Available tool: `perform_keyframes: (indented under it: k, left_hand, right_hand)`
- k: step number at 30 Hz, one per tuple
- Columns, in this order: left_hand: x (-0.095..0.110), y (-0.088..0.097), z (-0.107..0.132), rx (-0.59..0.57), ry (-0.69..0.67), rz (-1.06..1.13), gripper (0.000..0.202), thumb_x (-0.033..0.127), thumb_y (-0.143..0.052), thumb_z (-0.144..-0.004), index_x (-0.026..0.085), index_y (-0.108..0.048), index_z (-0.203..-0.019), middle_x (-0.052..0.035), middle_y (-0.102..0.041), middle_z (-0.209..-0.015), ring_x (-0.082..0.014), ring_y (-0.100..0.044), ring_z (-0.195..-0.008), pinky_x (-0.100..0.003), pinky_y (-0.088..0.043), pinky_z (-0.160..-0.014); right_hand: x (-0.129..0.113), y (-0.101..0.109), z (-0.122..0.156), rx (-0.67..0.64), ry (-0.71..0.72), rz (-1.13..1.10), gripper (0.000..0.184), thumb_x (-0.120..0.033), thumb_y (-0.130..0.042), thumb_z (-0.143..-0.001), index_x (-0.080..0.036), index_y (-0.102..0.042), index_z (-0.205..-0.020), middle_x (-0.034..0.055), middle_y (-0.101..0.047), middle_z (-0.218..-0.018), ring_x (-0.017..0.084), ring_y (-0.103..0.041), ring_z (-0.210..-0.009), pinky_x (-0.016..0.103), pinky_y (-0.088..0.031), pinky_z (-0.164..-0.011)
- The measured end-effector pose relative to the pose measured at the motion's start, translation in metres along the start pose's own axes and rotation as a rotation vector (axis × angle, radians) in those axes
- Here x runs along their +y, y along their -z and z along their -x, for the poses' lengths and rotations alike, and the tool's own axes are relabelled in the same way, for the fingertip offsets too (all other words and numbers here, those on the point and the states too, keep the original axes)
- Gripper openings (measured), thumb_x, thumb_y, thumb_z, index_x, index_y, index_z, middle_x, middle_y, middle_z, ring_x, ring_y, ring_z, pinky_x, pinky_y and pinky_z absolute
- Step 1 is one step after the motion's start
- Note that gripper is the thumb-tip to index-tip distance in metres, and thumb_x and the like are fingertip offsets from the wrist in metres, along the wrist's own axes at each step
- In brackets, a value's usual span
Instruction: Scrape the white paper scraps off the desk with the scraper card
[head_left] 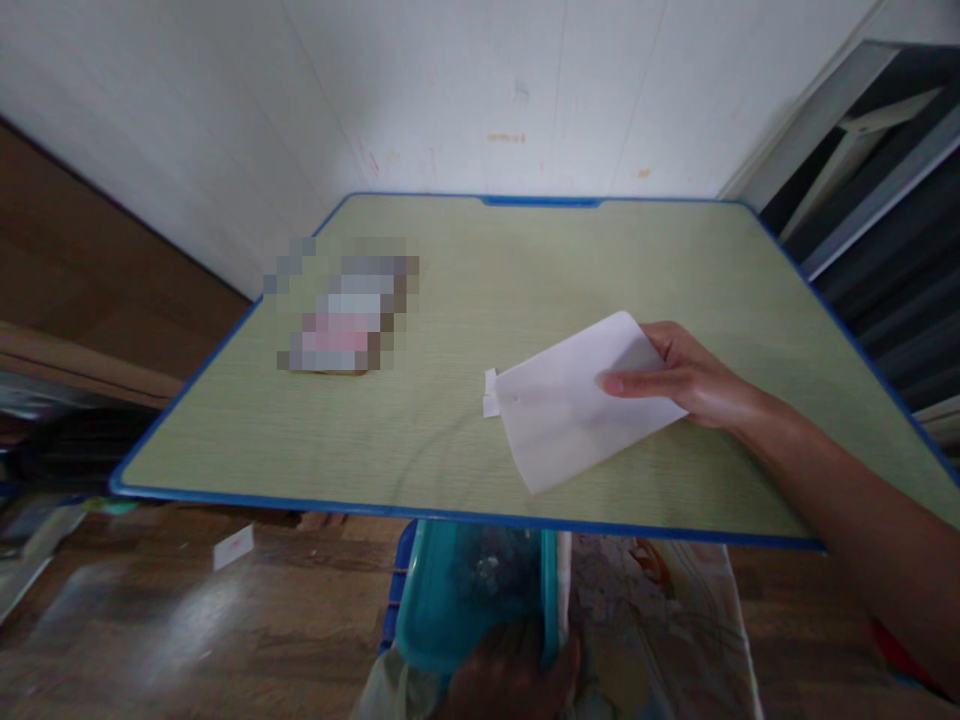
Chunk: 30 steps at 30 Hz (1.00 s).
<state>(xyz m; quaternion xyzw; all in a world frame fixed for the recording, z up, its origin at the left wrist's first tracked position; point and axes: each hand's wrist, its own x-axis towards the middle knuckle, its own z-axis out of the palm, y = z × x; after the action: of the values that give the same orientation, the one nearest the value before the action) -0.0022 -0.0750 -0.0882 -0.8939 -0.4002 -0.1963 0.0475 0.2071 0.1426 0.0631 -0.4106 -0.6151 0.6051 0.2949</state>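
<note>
My right hand [679, 375] pinches a folded white sheet of paper [570, 405] by its right edge, thumb on top, and holds it over the right half of a green table with a blue rim [465, 519]. A small white tab sticks out at the paper's left side. My left hand [510, 675] is down below the table's front edge, fingers curled on a teal plastic container [465, 590] with small things inside that I cannot make out.
A blurred-out flat item [341, 310] lies on the table's left part. White wall behind the table. Dark shelving [885, 180] stands to the right. Wooden floor below, with a small white slip [233, 547] and clutter at the left.
</note>
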Motion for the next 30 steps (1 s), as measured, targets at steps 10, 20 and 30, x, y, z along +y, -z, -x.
perform_keyframes:
  k: [10, 20, 30]
  left_hand:
    - [0.0001, 0.0038, -0.0035, -0.046, -0.008, -0.004, 0.023, 0.025, -0.042, -0.075, 0.027, -0.057, -0.092, 0.0011, -0.052, -0.054, -0.0149, -0.048, -0.046, -0.024, -0.038, -0.039]
    - [0.0001, 0.0015, -0.0003, -0.046, 0.007, -0.007, 0.023, 0.025, -0.042, -0.076, 0.029, -0.056, -0.094, 0.0022, -0.053, -0.056, -0.014, -0.048, -0.047, -0.023, -0.04, -0.041]
    - [-0.001, 0.0005, 0.0011, -0.062, -0.013, -0.018, 0.024, 0.027, -0.04, -0.078, 0.028, -0.056, -0.096, 0.0012, -0.053, -0.058, -0.0144, -0.049, -0.048, -0.024, -0.04, -0.041]
  right_hand:
    - [-0.0024, -0.0039, 0.0016, -0.039, -0.005, 0.038, 0.019, -0.025, -0.065, -0.065, -0.018, -0.063, -0.083, -0.001, -0.065, -0.076, 0.009, -0.058, -0.059, 0.018, -0.045, -0.052]
    - [-0.0002, -0.0059, 0.0023, -0.056, -0.006, 0.034, 0.022, -0.024, -0.065, -0.066, -0.017, -0.063, -0.086, 0.0004, -0.065, -0.08, 0.01, -0.059, -0.063, 0.02, -0.047, -0.056]
    - [0.0008, -0.0065, 0.004, -0.096, 0.005, -0.028, 0.019, -0.021, -0.065, -0.065, -0.019, -0.064, -0.083, -0.0018, -0.065, -0.079, 0.01, -0.06, -0.062, 0.019, -0.048, -0.056]
